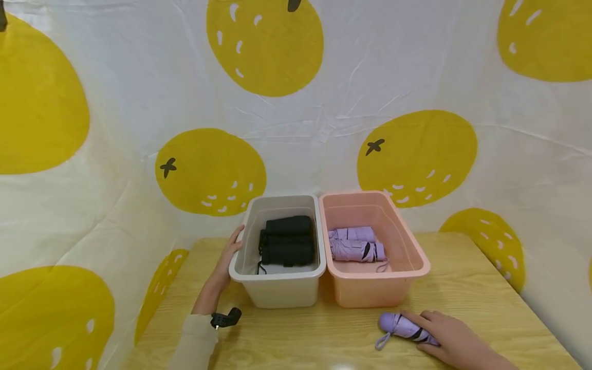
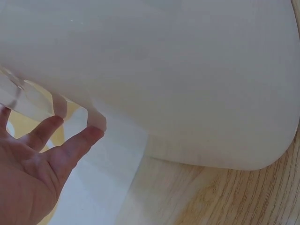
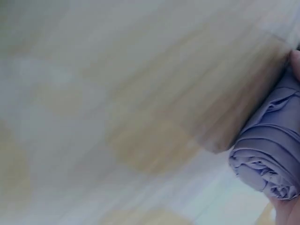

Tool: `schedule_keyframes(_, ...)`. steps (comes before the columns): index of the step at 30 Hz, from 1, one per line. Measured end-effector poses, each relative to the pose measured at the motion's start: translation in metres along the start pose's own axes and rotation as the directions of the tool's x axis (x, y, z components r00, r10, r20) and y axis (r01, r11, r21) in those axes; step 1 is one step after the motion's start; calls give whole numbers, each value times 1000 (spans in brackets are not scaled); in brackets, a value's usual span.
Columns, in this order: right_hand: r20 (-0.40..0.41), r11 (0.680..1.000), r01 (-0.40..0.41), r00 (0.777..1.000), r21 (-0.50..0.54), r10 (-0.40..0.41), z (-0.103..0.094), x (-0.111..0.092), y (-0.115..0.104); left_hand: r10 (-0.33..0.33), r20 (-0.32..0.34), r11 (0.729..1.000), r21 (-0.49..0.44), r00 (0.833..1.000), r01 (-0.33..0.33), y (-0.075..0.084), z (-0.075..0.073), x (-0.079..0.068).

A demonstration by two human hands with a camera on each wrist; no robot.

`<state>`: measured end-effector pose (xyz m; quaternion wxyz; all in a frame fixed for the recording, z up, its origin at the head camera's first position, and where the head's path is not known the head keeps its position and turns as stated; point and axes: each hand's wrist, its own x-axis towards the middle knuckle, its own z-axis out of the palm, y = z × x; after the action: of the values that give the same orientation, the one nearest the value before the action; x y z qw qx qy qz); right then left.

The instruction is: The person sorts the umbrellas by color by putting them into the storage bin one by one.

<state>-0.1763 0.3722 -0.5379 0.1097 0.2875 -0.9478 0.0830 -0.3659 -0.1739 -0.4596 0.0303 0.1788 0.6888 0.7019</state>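
A folded purple umbrella (image 1: 404, 328) with a wrist loop is at the table's front right. My right hand (image 1: 455, 339) grips it from above, and its rolled fabric end (image 3: 265, 173) shows in the right wrist view. At the left side of the light grey bin (image 1: 282, 290), my left hand (image 1: 227, 257) touches the rim; in the left wrist view, straight fingers (image 2: 77, 143) meet the ribs beneath it. Several folded black umbrellas (image 1: 288, 241) lie inside this bin. Purple folded umbrellas (image 1: 353, 250) rest in the pink bin (image 1: 374, 290).
Both bins stand side by side on a wood-grain table (image 1: 287, 339), near its back edge. Behind and around it hangs a white cloth (image 1: 319, 154) printed with yellow fruit. A black wrist strap (image 1: 225, 318) sits on the left forearm.
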Motion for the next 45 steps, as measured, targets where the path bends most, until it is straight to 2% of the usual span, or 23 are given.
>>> schedule_keyframes(4, -24, 997, -70, 997, -40, 69, -5, -23, 21, 2, -3, 1000, 2, 1000, -2, 1, -6, -6)
schedule_keyframes(7, -70, 989, -138, 989, -60, 133, -7, -29, 33, 4, -23, 1000, 20, 1000, -4, 2, -11, -11)
schedule_keyframes(10, -101, 985, -162, 983, -62, 155, -9, -25, 42, -1, -44, 999, 36, 999, 3, 2, -15, -15)
schedule_keyframes(15, -139, 982, -187, 973, -29, 181, -19, -10, 56, 8, -38, 1000, 16, 999, -7, 1, -16, -15)
schedule_keyframes(23, -112, 968, -252, 961, 9, 251, -21, 10, 89, 28, -1, 999, -28, 1000, -28, -1, -14, -11)
schedule_keyframes(31, -126, 924, -381, 916, 11, 380, -17, 30, 118, 38, 7, 999, -38, 999, -38, -1, -14, -6)
schedule_keyframes(37, -152, 859, -512, 850, -12, 504, -13, 32, 130, 19, -3, 1000, -15, 1000, -19, -3, -12, -4)
schedule_keyframes(40, -143, 838, -545, 831, -24, 537, -13, 29, 131, 12, -1, 1000, -3, 1000, -12, -3, -9, -3)
schedule_keyframes(42, -130, 833, -553, 825, 20, 550, -16, 27, 132, 14, 5, 1000, 2, 1000, -14, -2, -6, -2)
schedule_keyframes(45, -105, 824, -545, 820, 156, 562, -23, 23, 134, 27, 16, 1000, -2, 1000, -27, -2, -4, 0)
